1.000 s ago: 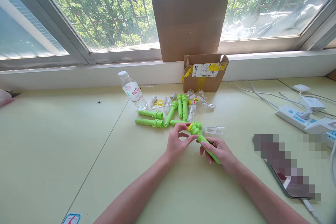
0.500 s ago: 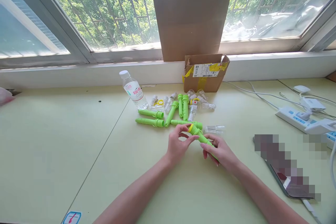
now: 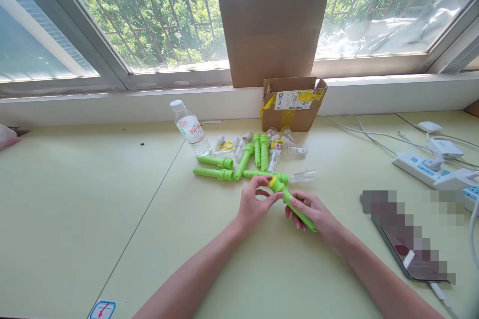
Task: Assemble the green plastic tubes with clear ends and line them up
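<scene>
My right hand [image 3: 312, 212] grips a green plastic handle [image 3: 294, 204] that points up and left. A yellow ring sits at its threaded top, and my left hand [image 3: 255, 205] pinches that end with thumb and fingertips. Just beyond my hands lie several more green handles [image 3: 213, 174] and clear small vials [image 3: 303, 176] scattered on the pale green table [image 3: 112, 199]. A loose yellow ring [image 3: 228, 146] lies among them.
A water bottle [image 3: 189, 129] lies tilted at the pile's left. An open cardboard box [image 3: 292, 104] stands by the window sill. Power strips [image 3: 422, 165] and cables fill the right side, with a phone [image 3: 407, 249] near my right forearm.
My hands shifted the handle only slightly, the right hand regripping lower. The view barely moved, and the pile stayed put.
</scene>
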A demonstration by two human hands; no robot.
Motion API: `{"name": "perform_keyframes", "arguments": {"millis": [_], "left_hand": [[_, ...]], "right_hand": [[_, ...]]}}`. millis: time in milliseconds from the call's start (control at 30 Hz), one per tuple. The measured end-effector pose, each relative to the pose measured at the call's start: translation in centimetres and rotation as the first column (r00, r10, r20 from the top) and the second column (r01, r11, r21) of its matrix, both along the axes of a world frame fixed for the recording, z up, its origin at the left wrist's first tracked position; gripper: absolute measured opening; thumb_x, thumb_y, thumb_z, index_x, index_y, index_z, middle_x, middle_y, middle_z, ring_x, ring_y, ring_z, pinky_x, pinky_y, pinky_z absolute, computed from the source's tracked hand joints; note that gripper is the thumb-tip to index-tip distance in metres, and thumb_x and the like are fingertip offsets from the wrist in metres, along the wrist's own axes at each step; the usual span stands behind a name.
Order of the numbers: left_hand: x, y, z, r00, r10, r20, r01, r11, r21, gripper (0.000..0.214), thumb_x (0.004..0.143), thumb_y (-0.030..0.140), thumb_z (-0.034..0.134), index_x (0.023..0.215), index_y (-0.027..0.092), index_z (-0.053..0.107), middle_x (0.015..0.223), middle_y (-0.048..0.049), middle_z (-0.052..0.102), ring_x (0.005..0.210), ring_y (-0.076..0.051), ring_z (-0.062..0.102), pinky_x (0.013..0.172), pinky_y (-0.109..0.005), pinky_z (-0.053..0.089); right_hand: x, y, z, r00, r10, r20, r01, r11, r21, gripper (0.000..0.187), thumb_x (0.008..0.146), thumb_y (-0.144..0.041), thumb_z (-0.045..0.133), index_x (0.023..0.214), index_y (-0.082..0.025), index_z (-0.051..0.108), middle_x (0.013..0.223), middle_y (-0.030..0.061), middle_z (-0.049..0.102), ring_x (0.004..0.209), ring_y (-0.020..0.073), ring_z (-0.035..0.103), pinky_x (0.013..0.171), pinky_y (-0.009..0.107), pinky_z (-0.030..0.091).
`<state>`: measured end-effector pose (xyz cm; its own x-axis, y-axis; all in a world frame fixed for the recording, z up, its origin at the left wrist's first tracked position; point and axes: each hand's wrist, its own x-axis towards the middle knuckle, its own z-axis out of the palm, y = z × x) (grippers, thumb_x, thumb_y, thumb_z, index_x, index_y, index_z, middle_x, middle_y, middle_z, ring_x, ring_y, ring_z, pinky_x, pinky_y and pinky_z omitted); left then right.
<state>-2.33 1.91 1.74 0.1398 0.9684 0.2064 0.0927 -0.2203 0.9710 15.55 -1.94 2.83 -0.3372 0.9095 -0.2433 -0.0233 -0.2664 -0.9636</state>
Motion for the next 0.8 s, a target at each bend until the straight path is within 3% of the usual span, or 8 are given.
{"name": "perform_keyframes", "arguments": {"millis": [167,500,600,700,800], "left_hand": [[0.0,-0.08,0.03,1.0,-0.002,-0.005,0.002,0.999,0.035,0.031,0.07,0.034,0.074,0.083,0.019,0.05,0.103,-0.0074,0.064,0.09,-0.019,0.066,0.066,-0.03,0.058],[-0.16,0.09,-0.15,0.992,-0.129,-0.008,0.129,0.99,0.049,0.031,0.072,0.03,0.072,0.089,0.02,0.049,0.112,-0.0075,0.06,0.099,-0.019,0.062,0.071,-0.031,0.059],[-0.18,0.1,-0.18,0.993,-0.118,-0.017,0.119,0.992,0.039,0.027,0.074,0.029,0.07,0.089,0.02,0.049,0.112,-0.0072,0.061,0.098,-0.018,0.062,0.073,-0.032,0.058],[-0.2,0.08,-0.21,0.994,-0.107,-0.018,0.108,0.994,0.023,0.026,0.075,0.029,0.069,0.088,0.02,0.049,0.112,-0.0072,0.062,0.097,-0.018,0.062,0.074,-0.032,0.057],[-0.19,0.06,-0.24,0.996,-0.088,-0.024,0.088,0.996,0.008,0.026,0.075,0.03,0.069,0.088,0.02,0.05,0.113,-0.0073,0.063,0.097,-0.018,0.062,0.073,-0.032,0.057]], "right_hand": [[0.06,0.02,-0.07,0.999,0.007,-0.033,-0.008,0.999,-0.045,0.04,0.086,-0.054,0.051,0.09,-0.015,0.06,0.072,0.0039,0.065,0.045,0.0091,0.051,0.042,0.022,0.032],[0.79,0.32,0.25,1.0,-0.006,-0.031,0.002,0.993,-0.122,0.042,0.083,-0.055,0.05,0.084,-0.014,0.061,0.063,0.0045,0.067,0.03,0.0059,0.036,0.034,0.022,0.021],[0.74,0.32,0.22,1.0,0.008,0.011,-0.007,0.995,-0.103,0.039,0.082,-0.053,0.055,0.092,-0.016,0.059,0.063,0.0021,0.067,0.029,0.0044,0.033,0.033,0.021,0.019],[0.38,0.21,-0.03,0.999,-0.025,0.041,0.028,0.997,-0.075,0.037,0.076,-0.047,0.065,0.098,-0.02,0.054,0.066,-0.0014,0.067,0.029,0.0035,0.032,0.032,0.019,0.021],[0.04,0.11,-0.25,0.996,-0.087,0.026,0.089,0.994,-0.06,0.033,0.074,-0.045,0.068,0.09,-0.019,0.055,0.074,-0.0002,0.067,0.034,0.0057,0.044,0.033,0.02,0.03]]}}
